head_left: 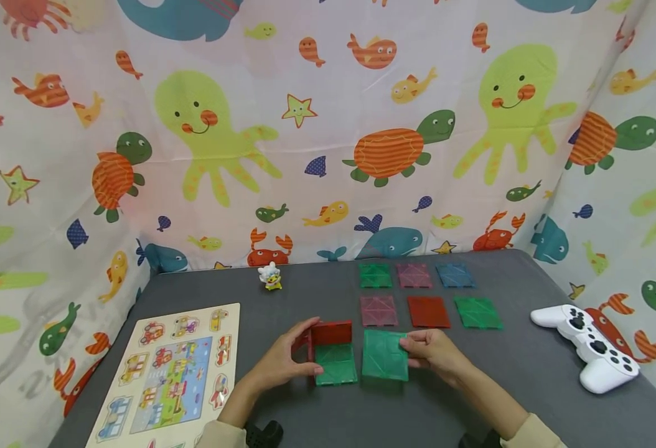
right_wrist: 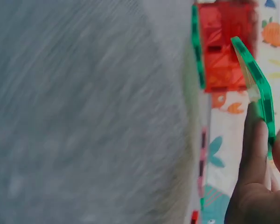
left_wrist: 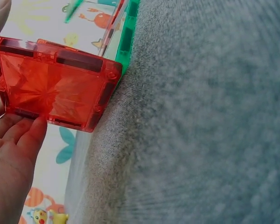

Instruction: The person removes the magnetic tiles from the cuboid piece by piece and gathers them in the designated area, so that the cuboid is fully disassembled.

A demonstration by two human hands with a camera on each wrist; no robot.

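- Forming an open-sided box point(head_left: 335, 366), translucent plastic square tiles make a green base with red walls along its far and left sides; this box sits on the grey table point(head_left: 417, 414), in front of the person.
- The left hand point(head_left: 287, 356) grips the box by its left red wall, thumb on the near side and fingers at the far side.
- Just right of the box, apart from it, a translucent green square tile point(head_left: 386, 356) is held slightly tilted.
- The right hand point(head_left: 431, 352) pinches that tile at its right edge, between thumb and fingers.
- Beyond the box and to its right lie six flat square tiles in two rows: nearer, a pink tile point(head_left: 378, 311), a red tile point(head_left: 429, 312) and another green tile point(head_left: 478, 312); farther, a third green tile point(head_left: 375, 275), a second pink tile point(head_left: 414, 275) and a blue tile point(head_left: 455, 275).
- Beyond the box to its left stands a small white-and-yellow figurine point(head_left: 270, 276).
- Left of the box lies a pale puzzle board point(head_left: 128, 404) with colourful vehicle pictures.
- Well right of the box rests a white game controller point(head_left: 591, 348) with black buttons.
- Behind the box, past the table's far edge, hangs white cloth point(head_left: 317, 81) printed with sea animals.
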